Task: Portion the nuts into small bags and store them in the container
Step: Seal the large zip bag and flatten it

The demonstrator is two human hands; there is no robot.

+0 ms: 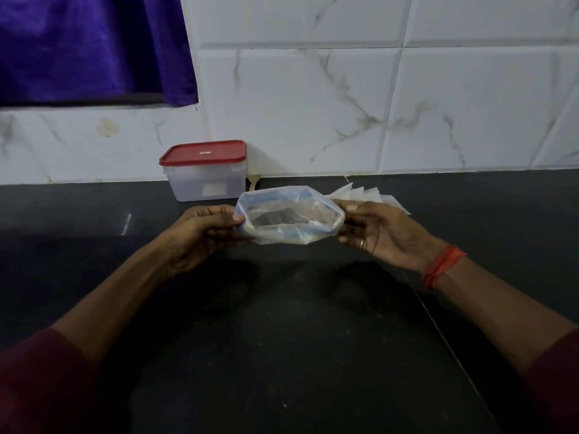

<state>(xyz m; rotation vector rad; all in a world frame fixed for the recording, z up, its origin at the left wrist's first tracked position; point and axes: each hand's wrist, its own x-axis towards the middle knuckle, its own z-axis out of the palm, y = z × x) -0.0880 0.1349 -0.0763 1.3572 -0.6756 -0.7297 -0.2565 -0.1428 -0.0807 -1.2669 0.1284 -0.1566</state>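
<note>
A clear plastic bag point(289, 214) with a blue-edged mouth is held open above the dark counter point(282, 324). Something dark lies at its bottom; I cannot tell if it is nuts. My left hand point(203, 233) pinches the bag's left rim with thumb on top. My right hand point(379, 230) grips the right rim. A clear container point(205, 180) with a red lid point(203, 152) stands shut against the wall, behind and left of the bag. Several small clear bags point(369, 195) lie flat on the counter behind my right hand.
A pale wooden spoon handle point(253, 183) leans at the wall right of the container. White marble-look tiles point(344, 104) back the counter. A purple curtain point(87, 48) hangs at the upper left. A seam runs across the counter at the right.
</note>
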